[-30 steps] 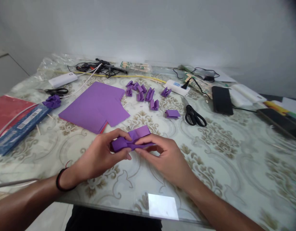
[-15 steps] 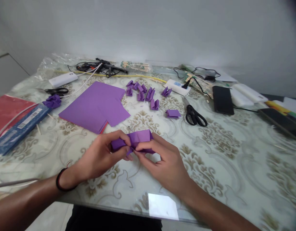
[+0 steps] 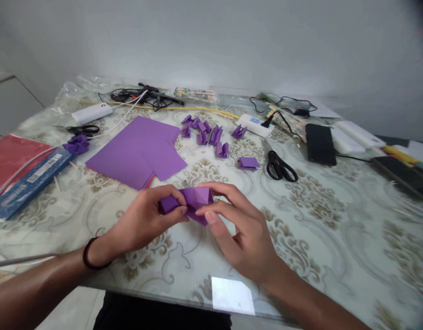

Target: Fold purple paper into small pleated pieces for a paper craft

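Note:
A creased piece of purple paper (image 3: pixel 197 198) is held just above the table, partly folded, with its folds standing up. My left hand (image 3: pixel 156 213) pinches its left part between thumb and fingers. Around its right end are the fingers of my right hand (image 3: pixel 237 224), with index and thumb on the near flap and another finger behind the far edge. Beyond lie several small folded purple paper pieces (image 3: pixel 216 134) and a single flatter folded piece (image 3: pixel 249 162). A stack of purple paper sheets (image 3: pixel 132 149) rests to the left, a little red showing at its edge.
Black-handled scissors (image 3: pixel 280 167) lie at right, near a white power strip (image 3: pixel 254 124) and a phone (image 3: pixel 320 144). Another pair of scissors (image 3: pixel 83 130), crumpled purple paper (image 3: pixel 77 144) and a red and blue packet (image 3: pixel 32 172) are at left. Cables run along the back.
My right thumb and index finger have spread and shifted right from the paper's middle. The near flap has opened out downward. My left hand keeps its pinch.

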Demonstrator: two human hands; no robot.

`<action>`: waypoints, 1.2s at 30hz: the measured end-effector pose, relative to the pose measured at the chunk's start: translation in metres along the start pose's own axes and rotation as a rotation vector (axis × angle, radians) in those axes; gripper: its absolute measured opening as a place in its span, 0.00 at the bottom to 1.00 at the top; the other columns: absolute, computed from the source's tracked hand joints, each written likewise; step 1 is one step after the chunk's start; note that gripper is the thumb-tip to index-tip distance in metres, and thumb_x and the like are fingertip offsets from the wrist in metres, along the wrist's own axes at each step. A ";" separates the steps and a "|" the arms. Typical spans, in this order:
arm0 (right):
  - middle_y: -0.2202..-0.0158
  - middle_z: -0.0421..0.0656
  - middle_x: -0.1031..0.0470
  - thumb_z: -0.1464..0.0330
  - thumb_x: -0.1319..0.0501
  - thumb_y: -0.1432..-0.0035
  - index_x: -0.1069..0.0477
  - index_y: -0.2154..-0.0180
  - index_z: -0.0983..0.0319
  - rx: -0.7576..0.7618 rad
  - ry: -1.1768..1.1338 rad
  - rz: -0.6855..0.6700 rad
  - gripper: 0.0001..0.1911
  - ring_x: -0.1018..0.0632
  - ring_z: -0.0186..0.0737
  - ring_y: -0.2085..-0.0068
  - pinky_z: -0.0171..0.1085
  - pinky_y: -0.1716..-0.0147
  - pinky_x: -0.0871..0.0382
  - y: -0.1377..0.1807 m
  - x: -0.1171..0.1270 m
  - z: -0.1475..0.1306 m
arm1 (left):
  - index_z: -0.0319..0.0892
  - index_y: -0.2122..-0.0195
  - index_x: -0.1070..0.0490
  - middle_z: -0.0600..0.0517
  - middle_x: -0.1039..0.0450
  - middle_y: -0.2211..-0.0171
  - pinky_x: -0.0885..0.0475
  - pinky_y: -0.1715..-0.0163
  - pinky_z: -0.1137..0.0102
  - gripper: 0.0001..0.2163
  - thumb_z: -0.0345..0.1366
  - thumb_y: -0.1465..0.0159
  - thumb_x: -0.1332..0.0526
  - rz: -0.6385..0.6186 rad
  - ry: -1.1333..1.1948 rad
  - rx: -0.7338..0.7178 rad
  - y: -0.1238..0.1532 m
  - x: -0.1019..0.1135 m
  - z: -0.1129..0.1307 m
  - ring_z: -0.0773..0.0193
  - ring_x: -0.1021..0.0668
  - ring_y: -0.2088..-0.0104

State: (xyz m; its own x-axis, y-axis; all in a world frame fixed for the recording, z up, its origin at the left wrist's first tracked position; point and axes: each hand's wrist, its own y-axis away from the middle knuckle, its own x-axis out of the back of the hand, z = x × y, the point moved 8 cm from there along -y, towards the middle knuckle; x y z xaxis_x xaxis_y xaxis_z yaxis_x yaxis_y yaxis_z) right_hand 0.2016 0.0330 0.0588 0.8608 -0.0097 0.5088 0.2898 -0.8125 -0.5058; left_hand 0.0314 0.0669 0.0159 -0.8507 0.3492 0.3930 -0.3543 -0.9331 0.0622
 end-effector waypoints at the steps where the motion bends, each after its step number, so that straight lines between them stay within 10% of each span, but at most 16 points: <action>1: 0.44 0.50 0.22 0.72 0.40 0.29 0.24 0.59 0.56 -0.013 -0.004 0.018 0.07 0.18 0.52 0.45 0.51 0.49 0.19 0.000 0.001 0.002 | 0.42 0.61 0.21 0.52 0.19 0.66 0.33 0.69 0.71 0.04 0.36 0.32 0.33 0.010 -0.058 -0.030 -0.001 0.001 0.001 0.65 0.24 0.70; 7: 0.39 0.46 0.22 0.76 0.37 0.34 0.30 0.41 0.51 -0.104 -0.078 -0.031 0.23 0.20 0.48 0.40 0.47 0.47 0.18 -0.001 -0.007 0.018 | 0.43 0.59 0.28 0.59 0.29 0.75 0.38 0.75 0.73 0.06 0.32 0.37 0.34 0.062 -0.241 -0.094 -0.001 -0.002 0.002 0.68 0.32 0.77; 18: 0.56 0.43 0.16 0.76 0.34 0.34 0.26 0.52 0.56 -0.056 0.035 -0.196 0.12 0.15 0.44 0.56 0.41 0.55 0.19 -0.001 -0.022 0.024 | 0.44 0.46 0.27 0.51 0.18 0.64 0.29 0.70 0.72 0.15 0.32 0.34 0.36 0.106 -0.330 -0.183 0.003 -0.005 0.010 0.64 0.21 0.71; 26: 0.51 0.44 0.18 0.78 0.35 0.37 0.30 0.45 0.57 -0.063 0.073 -0.271 0.21 0.16 0.45 0.52 0.41 0.51 0.20 0.000 -0.024 0.027 | 0.44 0.48 0.25 0.52 0.17 0.64 0.31 0.71 0.72 0.16 0.29 0.37 0.38 0.121 -0.341 -0.186 0.001 0.000 0.010 0.67 0.25 0.75; 36: 0.51 0.47 0.19 0.79 0.38 0.35 0.29 0.60 0.58 0.033 0.078 -0.183 0.10 0.15 0.45 0.52 0.40 0.54 0.20 -0.001 -0.020 0.023 | 0.44 0.49 0.22 0.52 0.15 0.60 0.29 0.68 0.72 0.14 0.30 0.35 0.36 0.076 -0.330 -0.213 0.001 -0.005 0.005 0.65 0.20 0.70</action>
State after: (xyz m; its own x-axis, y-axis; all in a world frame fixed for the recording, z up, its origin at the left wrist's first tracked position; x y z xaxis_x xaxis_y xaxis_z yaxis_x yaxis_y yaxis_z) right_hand 0.1934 0.0473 0.0335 0.7578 0.0898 0.6463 0.4527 -0.7857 -0.4216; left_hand 0.0368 0.0645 0.0183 -0.7194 0.2006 0.6650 -0.3969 -0.9044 -0.1566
